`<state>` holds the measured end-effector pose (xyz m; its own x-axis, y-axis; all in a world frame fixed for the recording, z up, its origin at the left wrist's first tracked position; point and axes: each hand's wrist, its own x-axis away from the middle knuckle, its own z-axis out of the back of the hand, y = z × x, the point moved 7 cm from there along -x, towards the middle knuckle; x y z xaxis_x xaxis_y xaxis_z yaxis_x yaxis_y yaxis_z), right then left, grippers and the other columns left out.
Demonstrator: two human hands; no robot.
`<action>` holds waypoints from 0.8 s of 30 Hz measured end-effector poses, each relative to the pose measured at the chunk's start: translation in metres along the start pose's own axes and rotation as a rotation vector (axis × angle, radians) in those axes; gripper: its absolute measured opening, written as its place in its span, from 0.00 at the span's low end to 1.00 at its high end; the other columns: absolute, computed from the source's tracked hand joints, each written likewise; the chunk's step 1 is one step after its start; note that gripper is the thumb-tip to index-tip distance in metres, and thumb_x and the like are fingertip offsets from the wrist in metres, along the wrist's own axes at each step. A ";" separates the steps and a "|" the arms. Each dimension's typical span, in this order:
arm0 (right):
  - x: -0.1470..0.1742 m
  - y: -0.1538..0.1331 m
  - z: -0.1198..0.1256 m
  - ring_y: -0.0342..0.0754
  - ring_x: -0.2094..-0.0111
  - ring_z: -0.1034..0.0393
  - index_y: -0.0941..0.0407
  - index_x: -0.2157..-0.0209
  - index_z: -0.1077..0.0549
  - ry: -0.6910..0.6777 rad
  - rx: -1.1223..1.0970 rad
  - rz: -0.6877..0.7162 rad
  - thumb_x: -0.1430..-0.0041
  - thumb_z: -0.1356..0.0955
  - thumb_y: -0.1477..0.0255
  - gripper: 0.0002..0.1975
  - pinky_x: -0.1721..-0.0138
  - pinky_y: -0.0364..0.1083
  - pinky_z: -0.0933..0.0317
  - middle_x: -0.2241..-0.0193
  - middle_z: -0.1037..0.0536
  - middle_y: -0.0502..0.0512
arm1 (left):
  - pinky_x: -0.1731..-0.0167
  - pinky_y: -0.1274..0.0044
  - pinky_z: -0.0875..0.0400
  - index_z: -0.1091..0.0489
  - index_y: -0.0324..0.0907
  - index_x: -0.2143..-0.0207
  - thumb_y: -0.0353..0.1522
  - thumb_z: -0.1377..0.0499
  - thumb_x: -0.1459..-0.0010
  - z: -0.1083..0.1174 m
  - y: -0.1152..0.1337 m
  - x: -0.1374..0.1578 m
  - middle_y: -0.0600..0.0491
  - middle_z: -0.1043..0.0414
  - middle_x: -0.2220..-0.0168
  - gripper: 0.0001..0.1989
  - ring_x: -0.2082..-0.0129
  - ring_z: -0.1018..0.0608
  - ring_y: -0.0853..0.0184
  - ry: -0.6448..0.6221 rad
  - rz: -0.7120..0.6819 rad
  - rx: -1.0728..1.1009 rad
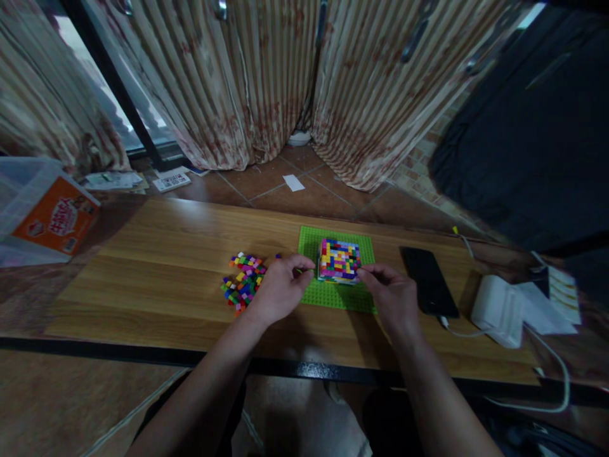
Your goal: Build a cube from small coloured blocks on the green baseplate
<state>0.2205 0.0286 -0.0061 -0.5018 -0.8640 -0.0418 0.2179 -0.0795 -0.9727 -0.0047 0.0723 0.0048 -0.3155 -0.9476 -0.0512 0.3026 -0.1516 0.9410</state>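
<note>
A rectangular block built of many-coloured toy bricks (339,260) stands on a green studded baseplate (335,296). To its left, my left hand (284,284) is over the plate's edge, thumb and forefinger bent toward each other with a small gap between the tips; I see nothing held there. My right hand (392,295) has its thumb and forefinger drawn together at the block's near right corner, and the fingertips seem to touch it. Whether a small brick sits between them is too small to tell. Loose bricks (242,279) lie piled left of my left hand, which partly hides them.
The wooden table (143,273) also carries a black phone (429,280) with a cable plugged in, and a white box-shaped device (497,311) at the right. Beyond its left end stands a clear plastic bin (33,168) with an orange label. Striped curtains (266,82) hang behind.
</note>
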 end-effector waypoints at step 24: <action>0.032 -0.039 -0.019 0.47 0.66 0.26 0.53 0.66 0.21 -0.084 0.071 0.368 0.42 0.30 0.65 0.08 0.64 0.46 0.33 0.68 0.20 0.52 | 0.61 0.76 0.31 0.28 0.39 0.61 0.25 0.40 0.46 -0.011 0.004 0.000 0.53 0.25 0.66 0.09 0.64 0.24 0.68 -0.057 -0.037 0.290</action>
<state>0.1799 0.0136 0.0259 -0.3097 -0.8784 -0.3640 0.4300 0.2121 -0.8776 0.0061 0.0687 0.0045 -0.3739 -0.9244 -0.0761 0.0225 -0.0911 0.9956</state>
